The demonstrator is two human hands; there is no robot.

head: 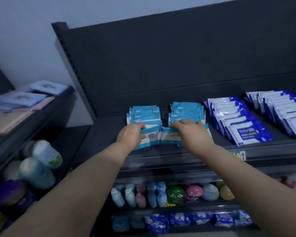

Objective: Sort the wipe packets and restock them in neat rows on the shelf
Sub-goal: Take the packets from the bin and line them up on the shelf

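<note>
Your left hand (132, 132) and right hand (192, 130) each gripped the front of the light-blue wipe packets (144, 117), fingers curled over the top edges. These packets stood in two rows side by side on the dark shelf (106, 135), running back towards its rear panel. The front packets under your hands met in the middle. Further right on the same shelf, dark-blue wipe packets (239, 122) lay in two overlapping rows, just beside the light-blue ones. Blurred bottles (154, 194) lined a lower shelf.
</note>
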